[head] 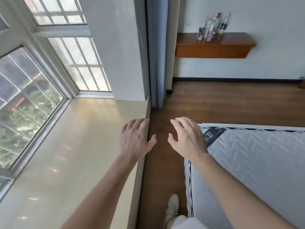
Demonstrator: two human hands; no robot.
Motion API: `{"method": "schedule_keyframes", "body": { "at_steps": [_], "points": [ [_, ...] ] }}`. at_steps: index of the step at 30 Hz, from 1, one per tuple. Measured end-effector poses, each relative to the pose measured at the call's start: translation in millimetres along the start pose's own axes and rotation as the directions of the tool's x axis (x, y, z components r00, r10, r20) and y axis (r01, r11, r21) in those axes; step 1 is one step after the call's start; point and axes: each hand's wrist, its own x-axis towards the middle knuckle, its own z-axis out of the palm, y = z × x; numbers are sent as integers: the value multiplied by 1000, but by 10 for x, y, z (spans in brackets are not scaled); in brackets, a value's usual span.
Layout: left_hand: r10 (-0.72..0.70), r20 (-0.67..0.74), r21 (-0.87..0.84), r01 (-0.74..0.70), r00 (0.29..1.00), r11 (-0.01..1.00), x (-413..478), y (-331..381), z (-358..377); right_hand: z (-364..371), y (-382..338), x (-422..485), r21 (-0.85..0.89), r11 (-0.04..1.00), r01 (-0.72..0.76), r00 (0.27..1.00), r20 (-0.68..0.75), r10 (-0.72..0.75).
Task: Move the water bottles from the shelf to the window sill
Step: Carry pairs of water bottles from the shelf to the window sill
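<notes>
Up on the wooden shelf [214,50] fixed to the far wall stand the water bottles [212,27], bunched close together near its left end. They are small and blurred from where I stand, so I cannot count them. One has a red cap, and dark labels show on a couple of them.

My left hand [135,139] is spread above the front edge of the window sill [74,146], fingers loose and holding nothing. Whether it touches the sill I cannot tell. My right hand [186,138] hangs just beside it over the wooden floor [231,103], also empty with fingers slightly bent. It covers part of a dark label on the corner of the mattress [255,162], which runs off the right side of the view. Both my forearms are cut off at the bottom. One pale shoe [172,207] shows between sill and mattress, its heel hidden by my trouser leg. A blue curtain [156,55] hangs between the sill and the shelf.
</notes>
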Motion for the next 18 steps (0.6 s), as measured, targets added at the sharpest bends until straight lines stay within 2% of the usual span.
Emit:
{"method": "schedule_keyframes", "body": {
  "at_steps": [7, 18],
  "points": [
    [45, -20, -20, -45, 999, 999, 1196, 360, 314, 89, 763, 867, -35, 999, -20, 1000, -13, 19],
    [106, -14, -16, -106, 994, 994, 2500, 574, 773, 340, 1571, 1834, -61, 991, -120, 993, -20, 119]
  ]
}}
